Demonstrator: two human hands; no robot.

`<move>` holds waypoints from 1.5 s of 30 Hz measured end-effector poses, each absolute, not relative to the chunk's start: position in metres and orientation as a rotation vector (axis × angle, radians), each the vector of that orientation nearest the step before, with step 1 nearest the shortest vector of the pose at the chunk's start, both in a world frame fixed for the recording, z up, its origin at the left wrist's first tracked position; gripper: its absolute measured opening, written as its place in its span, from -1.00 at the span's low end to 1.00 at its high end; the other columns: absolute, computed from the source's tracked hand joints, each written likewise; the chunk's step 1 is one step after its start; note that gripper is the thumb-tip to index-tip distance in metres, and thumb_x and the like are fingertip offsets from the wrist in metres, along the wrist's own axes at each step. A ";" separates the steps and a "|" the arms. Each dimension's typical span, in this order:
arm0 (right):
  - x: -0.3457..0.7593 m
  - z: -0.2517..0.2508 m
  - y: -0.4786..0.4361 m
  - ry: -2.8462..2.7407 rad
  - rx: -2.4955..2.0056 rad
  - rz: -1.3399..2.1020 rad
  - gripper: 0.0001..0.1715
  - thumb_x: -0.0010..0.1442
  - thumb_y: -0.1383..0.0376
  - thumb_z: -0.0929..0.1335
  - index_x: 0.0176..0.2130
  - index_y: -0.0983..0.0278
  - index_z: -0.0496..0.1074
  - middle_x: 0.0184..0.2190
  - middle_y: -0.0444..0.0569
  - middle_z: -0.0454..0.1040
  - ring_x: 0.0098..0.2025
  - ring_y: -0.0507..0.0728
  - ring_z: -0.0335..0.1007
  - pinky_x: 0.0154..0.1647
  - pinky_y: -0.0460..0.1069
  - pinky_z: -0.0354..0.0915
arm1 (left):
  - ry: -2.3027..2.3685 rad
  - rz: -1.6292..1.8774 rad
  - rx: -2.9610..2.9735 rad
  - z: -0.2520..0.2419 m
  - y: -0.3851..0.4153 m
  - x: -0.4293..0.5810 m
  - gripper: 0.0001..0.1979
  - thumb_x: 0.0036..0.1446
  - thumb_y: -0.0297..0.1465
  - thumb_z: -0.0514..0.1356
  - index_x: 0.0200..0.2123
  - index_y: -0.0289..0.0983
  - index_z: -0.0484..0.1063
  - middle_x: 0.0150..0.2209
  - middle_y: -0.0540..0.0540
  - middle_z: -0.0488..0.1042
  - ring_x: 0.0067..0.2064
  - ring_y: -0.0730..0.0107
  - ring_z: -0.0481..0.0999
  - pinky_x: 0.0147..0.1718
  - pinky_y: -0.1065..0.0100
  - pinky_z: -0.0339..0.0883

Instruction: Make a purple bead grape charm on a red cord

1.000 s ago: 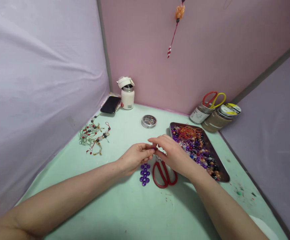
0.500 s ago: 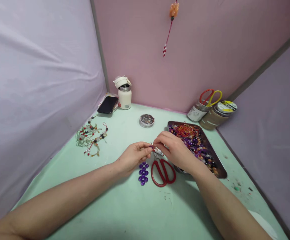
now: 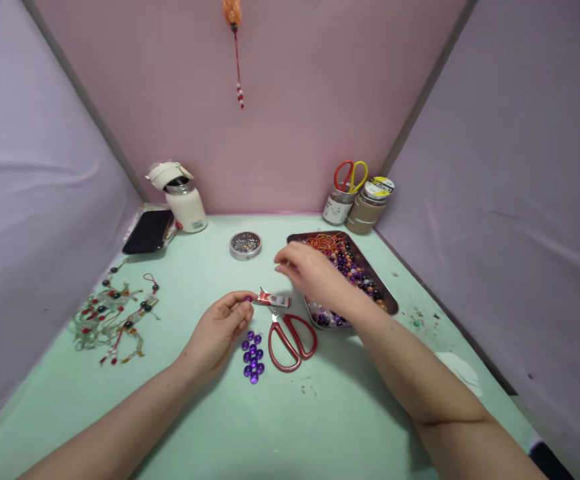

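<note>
My left hand (image 3: pixel 219 328) rests on the green table with its fingertips pinched on a small purple bead (image 3: pixel 248 299). A small red and white tube (image 3: pixel 273 300) lies just right of those fingertips. My right hand (image 3: pixel 310 275) hovers above the near left edge of the metal bead tray (image 3: pixel 387 296), fingers loosely curled; whether it holds anything is hidden. A cluster of purple beads (image 3: pixel 253 355) lies below my left hand. Red-handled scissors (image 3: pixel 290 339) lie beside the beads.
A round tin (image 3: pixel 245 245), a white flask (image 3: pixel 183 201) and a black phone (image 3: pixel 148 231) stand at the back left. Finished beaded charms (image 3: pixel 113 317) lie at left. Two jars (image 3: pixel 357 203) with scissors are at the back right. A tassel (image 3: pixel 237 47) hangs above.
My right hand has pulled away from my left hand toward the bead tray, uncovering the red and white tube. The camera has swung to the right.
</note>
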State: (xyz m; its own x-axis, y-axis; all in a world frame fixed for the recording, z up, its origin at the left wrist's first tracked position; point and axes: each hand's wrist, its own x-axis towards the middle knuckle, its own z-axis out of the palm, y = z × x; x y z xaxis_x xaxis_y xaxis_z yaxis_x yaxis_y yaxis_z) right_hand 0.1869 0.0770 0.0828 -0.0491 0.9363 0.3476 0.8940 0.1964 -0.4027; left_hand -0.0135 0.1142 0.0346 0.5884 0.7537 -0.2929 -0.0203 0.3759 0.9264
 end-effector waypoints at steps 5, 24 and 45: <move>0.255 0.101 0.069 -1.795 -2.185 -0.058 -0.82 0.15 0.41 0.27 -0.34 0.28 0.47 -0.31 0.02 0.48 -0.27 0.10 0.34 -0.23 -0.05 0.15 | 0.819 0.609 1.049 0.036 0.114 -0.013 -0.67 0.02 -0.24 0.27 -0.18 -0.29 0.38 -0.52 0.10 0.25 -0.52 0.61 0.11 -0.52 0.54 0.06; 0.266 0.052 0.090 -1.847 -2.765 0.235 -0.65 0.01 0.40 0.35 -0.15 0.40 0.50 -0.26 0.29 0.53 -0.14 0.28 0.47 -0.27 -0.01 0.31 | 0.828 0.613 1.014 0.036 0.113 -0.014 -0.68 0.01 -0.26 0.28 -0.18 -0.28 0.40 -0.52 0.09 0.25 -0.53 0.62 0.11 -0.52 0.56 0.09; 0.204 0.067 0.085 -1.604 -1.671 0.561 -0.77 0.03 0.31 0.32 -0.23 0.26 0.41 -0.39 -0.10 0.45 -0.39 0.04 0.33 -0.32 -0.05 0.23 | 0.783 0.790 0.901 0.029 0.113 -0.013 -0.67 -0.01 -0.25 0.29 -0.21 -0.30 0.40 -0.53 0.09 0.25 -0.54 0.64 0.11 -0.53 0.53 0.01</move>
State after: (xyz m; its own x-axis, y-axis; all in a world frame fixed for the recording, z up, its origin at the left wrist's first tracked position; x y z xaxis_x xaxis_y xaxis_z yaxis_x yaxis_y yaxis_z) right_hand 0.2037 0.0847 0.0674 0.1226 0.9764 0.1779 0.6524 0.0558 -0.7558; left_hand -0.0126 0.1133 0.0287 0.4800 0.8430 -0.2427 -0.2498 0.3966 0.8834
